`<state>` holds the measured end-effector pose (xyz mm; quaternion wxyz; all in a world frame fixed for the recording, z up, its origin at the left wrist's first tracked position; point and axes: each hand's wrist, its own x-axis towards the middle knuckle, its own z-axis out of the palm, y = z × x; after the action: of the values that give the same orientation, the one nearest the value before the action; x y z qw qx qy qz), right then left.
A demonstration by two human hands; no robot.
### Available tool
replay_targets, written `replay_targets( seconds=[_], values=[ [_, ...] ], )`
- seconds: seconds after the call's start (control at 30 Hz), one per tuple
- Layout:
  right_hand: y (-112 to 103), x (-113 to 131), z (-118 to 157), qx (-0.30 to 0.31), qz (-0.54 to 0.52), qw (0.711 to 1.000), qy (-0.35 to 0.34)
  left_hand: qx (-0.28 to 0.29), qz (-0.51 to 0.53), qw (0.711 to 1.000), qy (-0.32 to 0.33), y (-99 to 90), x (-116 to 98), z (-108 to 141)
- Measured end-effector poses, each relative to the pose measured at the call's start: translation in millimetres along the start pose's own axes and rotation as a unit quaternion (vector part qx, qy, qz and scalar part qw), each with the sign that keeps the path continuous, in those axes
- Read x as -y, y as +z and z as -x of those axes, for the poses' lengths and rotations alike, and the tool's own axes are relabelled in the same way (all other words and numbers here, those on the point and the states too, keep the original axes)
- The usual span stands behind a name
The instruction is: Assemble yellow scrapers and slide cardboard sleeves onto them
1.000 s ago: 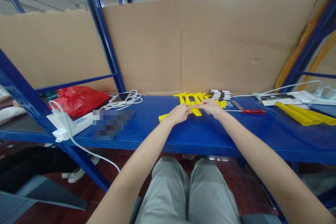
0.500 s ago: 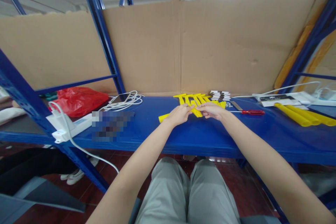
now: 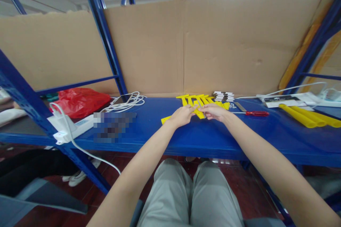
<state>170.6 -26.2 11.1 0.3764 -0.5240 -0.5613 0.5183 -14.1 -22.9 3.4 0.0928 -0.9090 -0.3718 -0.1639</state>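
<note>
My left hand (image 3: 182,115) is closed on a yellow plastic piece (image 3: 199,114), low over the shelf top. From the other side my right hand (image 3: 214,112) meets it with fingers pinched together at the same piece. Whether anything small is between the right fingertips cannot be made out. Just behind both hands lies a row of yellow T-shaped pieces (image 3: 182,98). The end of another yellow part (image 3: 165,120) shows by my left wrist. Right of my right hand rests a screwdriver (image 3: 257,113) with a red handle, and a flat grey metal strip (image 3: 240,106).
A stack of small white and dark items (image 3: 223,96) sits behind the hands. Several yellow tubes (image 3: 298,116) lie at the right. Left are coiled white cable (image 3: 130,102), a power strip (image 3: 80,127) and a red plastic bag (image 3: 80,102). Cardboard (image 3: 149,49) walls the back.
</note>
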Motion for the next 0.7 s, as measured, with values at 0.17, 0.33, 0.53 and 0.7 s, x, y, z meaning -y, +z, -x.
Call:
replay_targets(
  seconds=[0.17,0.33,0.53,0.7],
  values=[
    [-2.8,0.8,1.3,0.007,0.004,1.000,-0.010,-0.015,-0.005,1.000,-0.007,2.6,1.1,0.0],
    [-4.5,1.1,1.4,0.003,0.009,1.000,-0.022,-0.045,0.007,0.999,0.009,6.4,4.6,-0.5],
    [-7.7,-2.3,-2.8,0.023,0.003,0.999,-0.036,-0.060,0.019,0.998,0.026,8.1,9.4,-0.3],
    [-11.4,-2.7,-2.3,0.033,-0.023,0.999,-0.014,-0.048,0.022,0.998,0.036,7.0,9.0,-1.0]
  ],
)
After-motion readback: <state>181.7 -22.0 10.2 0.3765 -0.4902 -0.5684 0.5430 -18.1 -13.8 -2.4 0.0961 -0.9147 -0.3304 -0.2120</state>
